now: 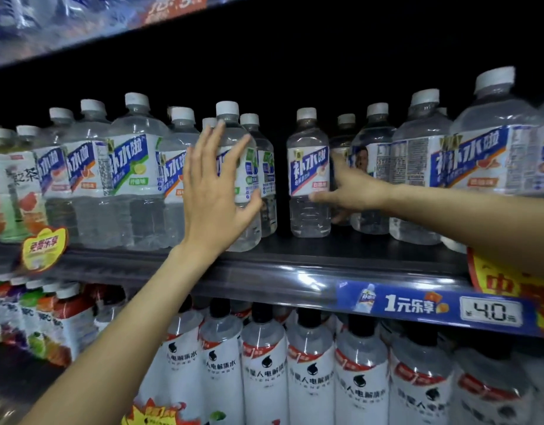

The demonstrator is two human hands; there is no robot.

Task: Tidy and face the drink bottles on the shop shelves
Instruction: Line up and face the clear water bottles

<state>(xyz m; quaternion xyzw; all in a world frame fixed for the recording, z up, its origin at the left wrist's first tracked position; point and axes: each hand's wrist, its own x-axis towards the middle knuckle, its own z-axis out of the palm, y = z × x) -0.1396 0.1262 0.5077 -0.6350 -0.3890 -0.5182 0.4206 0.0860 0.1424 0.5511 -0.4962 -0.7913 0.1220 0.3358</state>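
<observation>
At the middle shelf [295,271], the left hand [214,191] is spreading wide, its fingers straight and fanned, its thumb reaching round the right side of a clear plastic bottle [244,167] with a ribbed white screw cap; whether the palm is actually touching that bottle cannot be told. Across a dark gap, the right hand [349,191] is reaching in from the right, its thumb lying along the lower edge of the label of a single upright bottle [309,173], while its fingers are passing behind that bottle and are mostly hidden, so the firmness of the hold is unclear. This bottle is standing alone near the shelf's middle, rounded at the shoulder, ridged below, wrapped in a glossy white and blue label with an orange stripe. Similar clear bottles [418,167] are crowding both sides, larger ones looming at the right. Along the shelf's smooth black lip, a shiny blue price strip [433,305] is showing 4.0, and a yellow scalloped tag [44,246] is hanging at the left. Below, tall white-sleeved bottles [310,378] with black caps are standing shoulder to shoulder.
</observation>
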